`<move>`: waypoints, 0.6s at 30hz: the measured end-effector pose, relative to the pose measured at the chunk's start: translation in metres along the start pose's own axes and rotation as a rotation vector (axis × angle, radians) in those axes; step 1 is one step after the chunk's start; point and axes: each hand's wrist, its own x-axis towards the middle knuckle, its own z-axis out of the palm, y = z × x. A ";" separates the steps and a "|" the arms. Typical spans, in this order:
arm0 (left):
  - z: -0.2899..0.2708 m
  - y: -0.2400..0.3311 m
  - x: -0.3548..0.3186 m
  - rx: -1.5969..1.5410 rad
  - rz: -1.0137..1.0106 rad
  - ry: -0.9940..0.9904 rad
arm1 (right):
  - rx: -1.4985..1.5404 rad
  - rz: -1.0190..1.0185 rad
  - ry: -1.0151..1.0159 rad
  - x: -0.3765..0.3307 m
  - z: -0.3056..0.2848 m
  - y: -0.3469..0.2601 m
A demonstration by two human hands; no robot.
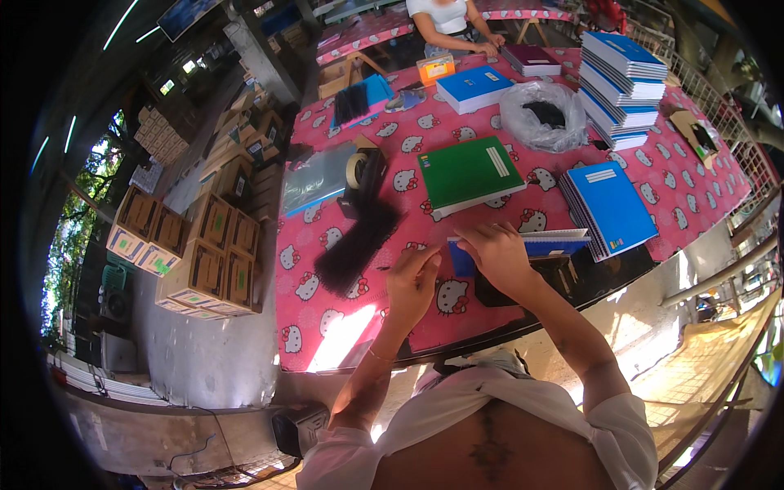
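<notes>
Looking down from the head view, both hands meet at the near edge of the tabletop (343,327), just below the frame's centre. The left hand (411,282) has its fingers curled together, pinching something thin and dark; what it is cannot be made out. The right hand (498,255) lies flat with fingers pressed down on a small blue notebook (549,242), whose spiral edge shows to the right of the knuckles. A dark flat thing (563,278) sits under and just below that notebook.

Left of the hands lies a black bundle (357,245), with a tape roll (356,170) above it. A green notebook (469,173) lies above the hands, a large blue notebook (608,208) at centre right, a stack of notebooks (621,77) at upper right, and a clear bag (543,114) beside it. Another person (447,20) stands at the far edge, top centre.

Judging from the grip, the work goes best with the right hand holding the notebook flat and steady, so the left can place its piece squarely.
</notes>
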 end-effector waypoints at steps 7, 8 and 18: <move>0.008 -0.013 0.013 0.093 0.099 0.025 | 0.099 0.011 0.065 0.005 0.009 0.000; 0.008 -0.015 0.014 0.114 0.089 -0.005 | 0.093 0.010 0.068 0.005 0.010 0.000; -0.001 -0.017 0.041 0.196 0.193 -0.076 | 0.153 0.038 -0.029 0.004 0.001 0.001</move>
